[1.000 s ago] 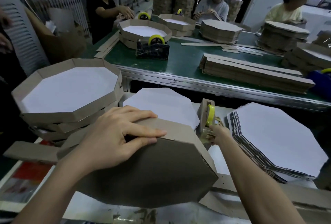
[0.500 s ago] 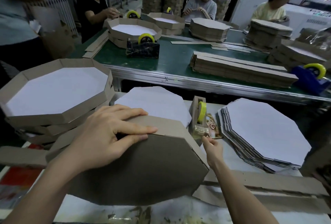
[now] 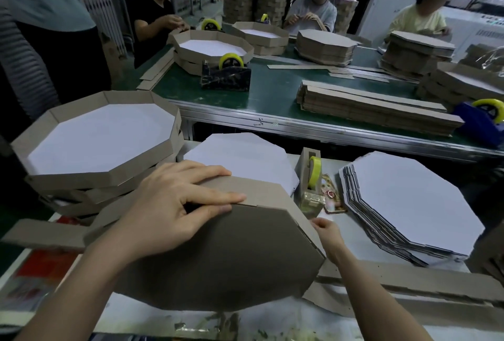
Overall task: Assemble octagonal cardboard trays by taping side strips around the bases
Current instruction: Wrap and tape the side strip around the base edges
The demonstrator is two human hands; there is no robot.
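The near worktop [image 3: 362,242] is crowded with cardboard. At its left a stack of finished trays [image 3: 101,138] is seen, white floors up. At its right a fanned stack of octagonal bases [image 3: 409,204] is laid, and a second, smaller pile of bases [image 3: 240,158] lies behind the work. Loose side strips [image 3: 409,278] are spread along the front right.

The tray in hand [image 3: 218,256] is held in the middle of the worktop, tilted toward the camera, with its brown underside shown. A side strip [image 3: 261,190] is folded over its upper edges, and a joint in the strip shows at the top edge.

The left hand [image 3: 174,209] is laid over the top edge. Its grip is spread, with straight fingers pressed flat on strip and base just beside the joint.

The right hand [image 3: 327,234] has been brought back from the tape dispenser [image 3: 311,185], where it was a second ago, and is now set against the tray's right wall. Its fingers are mostly hidden behind the cardboard, so it cannot be told whether the grip is pinched on anything. No clear tape can be made out between dispenser and hand.

From this return it is judged that a length of tape has probably been fetched. The next seam, at the right corner, is judged to be about to be fixed while the strip is pinned by the left hand.
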